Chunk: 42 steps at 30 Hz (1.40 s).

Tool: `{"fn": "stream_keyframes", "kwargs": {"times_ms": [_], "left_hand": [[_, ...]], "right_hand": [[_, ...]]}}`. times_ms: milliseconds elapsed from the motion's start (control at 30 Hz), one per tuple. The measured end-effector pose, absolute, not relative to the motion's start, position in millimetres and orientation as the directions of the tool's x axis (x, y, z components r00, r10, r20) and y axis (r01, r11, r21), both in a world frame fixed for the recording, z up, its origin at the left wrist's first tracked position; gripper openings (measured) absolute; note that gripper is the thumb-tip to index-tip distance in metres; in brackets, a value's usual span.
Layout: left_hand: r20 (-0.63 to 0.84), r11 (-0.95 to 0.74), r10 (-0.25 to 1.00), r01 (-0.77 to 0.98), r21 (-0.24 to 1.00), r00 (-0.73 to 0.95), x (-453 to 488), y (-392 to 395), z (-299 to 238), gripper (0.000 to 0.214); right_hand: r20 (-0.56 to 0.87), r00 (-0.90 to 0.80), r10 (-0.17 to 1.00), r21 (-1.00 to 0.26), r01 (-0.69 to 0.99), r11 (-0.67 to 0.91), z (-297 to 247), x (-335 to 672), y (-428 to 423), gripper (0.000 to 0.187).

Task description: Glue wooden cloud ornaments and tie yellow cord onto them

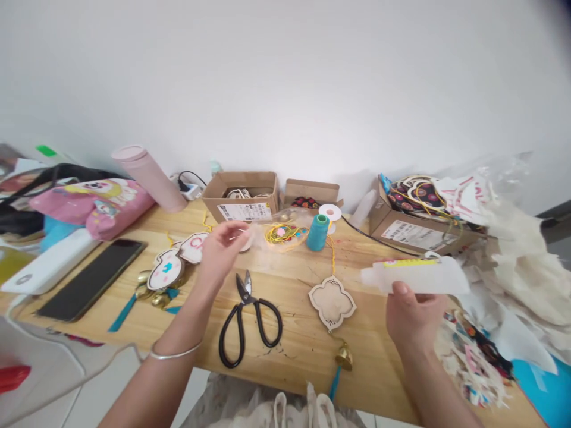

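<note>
My right hand grips a white translucent squeeze bottle with a yellow label, held tilted on its side above the table, nozzle to the left. My left hand reaches over the table's middle, its fingertips closed at the edge of a clear plastic bag. Part of a white round piece shows beneath those fingers. Between my hands lie black-handled scissors, blades pointing away. A quatrefoil wooden frame pendant rests nearer my right hand, with yellow cord above and a brass bell and teal tassel below.
A teal thread spool stands by a bundle of yellow cord. Cardboard boxes line the wall. To the left are finished pendants, a phone and a pink tumbler. Fabric scraps pile up right.
</note>
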State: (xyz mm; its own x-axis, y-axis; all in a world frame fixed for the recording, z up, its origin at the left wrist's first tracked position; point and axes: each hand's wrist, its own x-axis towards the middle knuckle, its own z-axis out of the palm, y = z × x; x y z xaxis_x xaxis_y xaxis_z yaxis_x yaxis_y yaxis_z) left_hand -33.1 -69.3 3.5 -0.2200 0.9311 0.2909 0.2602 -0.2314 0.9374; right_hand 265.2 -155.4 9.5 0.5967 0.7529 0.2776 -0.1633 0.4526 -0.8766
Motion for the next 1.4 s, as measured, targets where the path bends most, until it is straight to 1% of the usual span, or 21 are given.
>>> {"fn": "stream_keyframes", "kwargs": {"times_ms": [33, 100, 167, 233, 300, 367, 467, 567, 633, 700, 800, 900, 967, 1067, 1267, 1400], "left_hand": [[0.323, -0.248, 0.938, 0.402, 0.881, -0.129, -29, -65, 2, 0.019], [0.36, -0.301, 0.932, 0.634, 0.712, 0.038, -19, -56, 3, 0.02], [0.333, -0.337, 0.929, 0.745, 0.575, 0.163, -9, -46, 5, 0.025], [0.269, -0.401, 0.915, 0.768, 0.5, 0.302, 0, -37, 6, 0.024], [0.208, -0.495, 0.868, 0.745, 0.447, 0.452, 5, -30, 5, 0.02], [0.167, -0.569, 0.817, 0.724, 0.389, 0.552, 6, -25, 4, 0.017], [0.137, -0.598, 0.798, 0.746, 0.294, 0.586, 6, -21, 1, 0.02], [0.129, -0.558, 0.83, 0.801, 0.219, 0.543, 5, -19, 0, 0.021], [0.126, -0.523, 0.853, 0.832, 0.186, 0.507, 5, -19, -1, 0.023], [0.133, -0.494, 0.869, 0.85, 0.182, 0.477, 5, -19, -2, 0.023], [0.189, -0.463, 0.885, 0.853, 0.242, 0.427, 4, -21, -6, 0.021], [0.227, -0.506, 0.862, 0.809, 0.3, 0.454, 2, -22, -12, 0.019], [0.225, -0.538, 0.843, 0.778, 0.324, 0.489, 2, -21, -15, 0.021], [0.228, -0.541, 0.841, 0.765, 0.349, 0.491, 2, -20, -17, 0.022], [0.213, -0.531, 0.848, 0.774, 0.346, 0.486, 4, -19, -12, 0.019], [0.175, -0.516, 0.856, 0.776, 0.362, 0.487, 4, -16, -8, 0.019]], "right_hand": [[0.286, 0.581, 0.762, -0.867, -0.182, 0.464, 16, 262, -153, 0.038], [0.314, 0.573, 0.757, -0.855, -0.175, 0.488, 25, 256, -149, 0.043], [0.341, 0.603, 0.721, -0.854, -0.122, 0.506, 25, 252, -144, 0.045], [0.335, 0.634, 0.697, -0.867, -0.081, 0.491, 16, 250, -142, 0.045], [0.301, 0.65, 0.698, -0.887, -0.078, 0.456, 2, 250, -141, 0.042], [0.275, 0.651, 0.707, -0.899, -0.086, 0.429, -10, 251, -141, 0.039], [0.275, 0.653, 0.705, -0.906, -0.068, 0.417, -21, 253, -142, 0.033], [0.285, 0.646, 0.708, -0.905, -0.062, 0.421, -22, 254, -141, 0.029], [0.289, 0.627, 0.724, -0.901, -0.079, 0.427, -21, 253, -140, 0.031], [0.29, 0.606, 0.741, -0.898, -0.096, 0.43, -19, 251, -140, 0.035], [0.292, 0.591, 0.752, -0.894, -0.111, 0.434, -18, 251, -140, 0.039], [0.283, 0.589, 0.757, -0.896, -0.119, 0.428, -18, 251, -142, 0.039], [0.266, 0.587, 0.765, -0.903, -0.125, 0.41, -17, 251, -143, 0.039], [0.258, 0.583, 0.77, -0.908, -0.126, 0.4, -16, 251, -143, 0.041], [0.283, 0.566, 0.775, -0.895, -0.135, 0.425, -18, 251, -143, 0.039], [0.273, 0.573, 0.773, -0.908, -0.112, 0.404, -16, 251, -144, 0.038]]}}
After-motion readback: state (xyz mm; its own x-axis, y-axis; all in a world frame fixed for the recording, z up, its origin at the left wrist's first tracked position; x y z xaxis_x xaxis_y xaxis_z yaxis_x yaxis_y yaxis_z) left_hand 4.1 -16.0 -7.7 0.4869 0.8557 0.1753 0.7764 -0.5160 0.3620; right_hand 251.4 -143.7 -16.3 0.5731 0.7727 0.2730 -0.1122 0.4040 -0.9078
